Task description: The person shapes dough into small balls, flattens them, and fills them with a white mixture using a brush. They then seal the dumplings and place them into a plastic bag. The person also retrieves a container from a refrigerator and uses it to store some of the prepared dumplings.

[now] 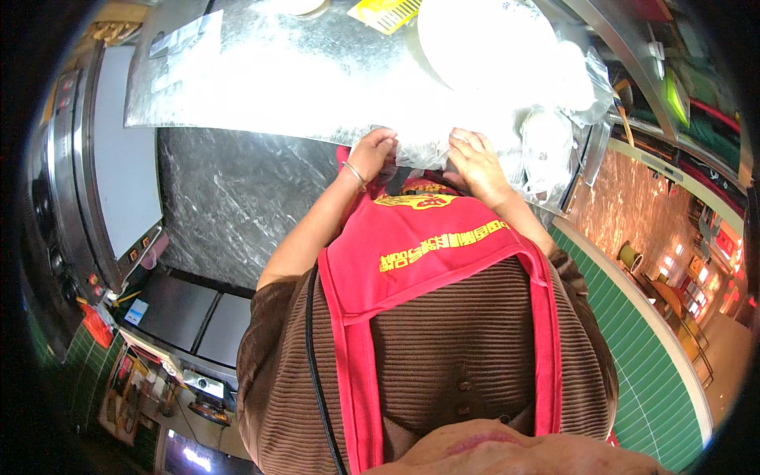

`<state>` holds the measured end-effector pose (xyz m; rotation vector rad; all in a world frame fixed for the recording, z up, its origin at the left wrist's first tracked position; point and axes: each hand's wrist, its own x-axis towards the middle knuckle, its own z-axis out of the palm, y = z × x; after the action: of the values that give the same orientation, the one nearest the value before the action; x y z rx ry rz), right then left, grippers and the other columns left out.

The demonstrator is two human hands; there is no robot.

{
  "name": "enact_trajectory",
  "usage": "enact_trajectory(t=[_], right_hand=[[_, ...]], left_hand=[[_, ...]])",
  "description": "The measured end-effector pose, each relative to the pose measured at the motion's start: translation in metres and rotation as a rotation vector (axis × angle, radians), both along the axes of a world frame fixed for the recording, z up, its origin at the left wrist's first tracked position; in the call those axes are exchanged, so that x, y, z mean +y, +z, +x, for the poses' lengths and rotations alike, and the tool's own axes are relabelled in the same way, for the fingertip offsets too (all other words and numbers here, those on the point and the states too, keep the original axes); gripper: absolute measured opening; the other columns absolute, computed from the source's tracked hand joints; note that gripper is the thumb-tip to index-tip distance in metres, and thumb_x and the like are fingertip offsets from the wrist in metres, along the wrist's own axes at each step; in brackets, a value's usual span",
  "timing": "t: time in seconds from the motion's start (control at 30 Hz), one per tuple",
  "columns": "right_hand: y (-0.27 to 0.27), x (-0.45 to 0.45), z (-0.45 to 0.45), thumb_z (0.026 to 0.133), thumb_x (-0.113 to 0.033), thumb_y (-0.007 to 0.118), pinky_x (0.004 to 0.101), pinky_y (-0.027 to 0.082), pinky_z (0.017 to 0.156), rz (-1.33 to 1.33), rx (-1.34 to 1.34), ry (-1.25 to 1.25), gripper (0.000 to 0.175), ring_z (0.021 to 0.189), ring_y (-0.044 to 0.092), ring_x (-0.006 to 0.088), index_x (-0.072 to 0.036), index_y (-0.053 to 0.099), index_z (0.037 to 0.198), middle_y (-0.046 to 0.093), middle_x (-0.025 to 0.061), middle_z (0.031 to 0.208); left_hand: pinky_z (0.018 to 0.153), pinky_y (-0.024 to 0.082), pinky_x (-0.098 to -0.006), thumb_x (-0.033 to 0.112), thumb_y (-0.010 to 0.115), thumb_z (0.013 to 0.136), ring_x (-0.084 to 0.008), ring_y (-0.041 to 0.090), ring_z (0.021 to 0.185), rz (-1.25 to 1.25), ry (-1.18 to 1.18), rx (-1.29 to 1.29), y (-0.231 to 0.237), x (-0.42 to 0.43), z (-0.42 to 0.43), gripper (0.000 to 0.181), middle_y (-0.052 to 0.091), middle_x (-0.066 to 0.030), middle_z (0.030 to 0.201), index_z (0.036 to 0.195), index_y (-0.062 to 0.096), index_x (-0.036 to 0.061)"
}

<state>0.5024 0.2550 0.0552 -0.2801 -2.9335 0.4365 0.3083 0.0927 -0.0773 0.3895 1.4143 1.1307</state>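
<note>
A clear plastic bag [423, 148] lies between my two hands at the front edge of a brightly lit worktop [267, 107]. My left hand [374, 153], with a bangle at the wrist, has its fingers closed on the bag's left side. My right hand [472, 160] rests on the bag's right side, fingers fairly straight; whether it grips the plastic cannot be told. Glare hides much of the bag and worktop. Beyond my right hand stands a large white round container [487, 41], washed out by light. More clear plastic bags [546, 148] lie to the right.
A yellow striped packet [387, 13] lies at the worktop's far side. To the left stands a steel appliance with a pale flat top [127, 154]. A steel counter [172, 309] is at lower left. Green tiles [623, 332] and a window-like opening are on the right.
</note>
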Motion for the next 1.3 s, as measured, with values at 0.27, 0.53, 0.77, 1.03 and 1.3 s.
enact_trajectory(t=[0.27,0.53,0.77,1.03,1.3], right_hand=[[0.001,-0.015,0.004,0.065,0.002,0.070,0.0447,0.048,0.086,-0.156,0.091,-0.239,0.036,0.089,0.059,0.0319,-0.007,0.065,0.099,0.060,0.0102,0.086],[0.014,-0.007,-0.014,0.062,0.001,0.070,0.0432,0.046,0.089,0.002,-0.089,-0.215,0.043,0.087,0.059,0.0313,-0.007,0.063,0.104,0.061,0.0104,0.081],[0.053,0.004,-0.047,0.071,-0.009,0.076,0.0434,0.048,0.080,-0.057,0.104,-0.217,0.018,0.075,0.060,0.0324,-0.008,0.060,0.081,0.060,0.0089,0.073],[0.124,-0.006,-0.098,0.074,0.001,0.075,0.0317,0.046,0.063,-0.420,0.011,-0.321,0.017,0.067,0.056,0.0204,-0.004,0.060,0.079,0.056,0.0078,0.071],[0.156,-0.024,-0.167,0.078,-0.011,0.073,0.0362,0.053,0.072,-0.375,0.012,-0.023,0.025,0.083,0.066,0.0281,-0.007,0.066,0.102,0.067,0.0111,0.090]], left_hand=[[0.074,0.051,-0.0261,0.003,0.055,0.094,-0.0125,0.061,0.085,0.103,-0.026,0.241,-0.009,0.029,0.005,0.026,0.064,-0.0044,0.098,0.120,0.059,0.0044],[0.072,0.051,-0.0260,0.002,0.054,0.094,-0.0122,0.061,0.087,0.166,-0.080,0.168,-0.018,0.037,0.000,0.027,0.063,-0.0034,0.100,0.120,0.059,0.0038],[0.080,0.052,-0.0265,0.005,0.057,0.091,-0.0153,0.061,0.099,0.065,-0.071,0.057,-0.010,0.028,-0.021,0.039,0.063,-0.0079,0.113,0.131,0.054,0.0037],[0.118,0.025,-0.0436,0.025,0.082,0.068,-0.0350,0.025,0.146,0.584,-0.338,0.447,0.078,0.025,-0.046,0.106,0.028,-0.0225,0.154,0.154,0.023,0.0113],[0.088,0.050,-0.0335,0.023,0.078,0.074,-0.0227,0.062,0.104,0.896,-0.064,0.073,0.113,0.064,-0.063,0.062,0.064,-0.0131,0.114,0.130,0.055,0.0103]])
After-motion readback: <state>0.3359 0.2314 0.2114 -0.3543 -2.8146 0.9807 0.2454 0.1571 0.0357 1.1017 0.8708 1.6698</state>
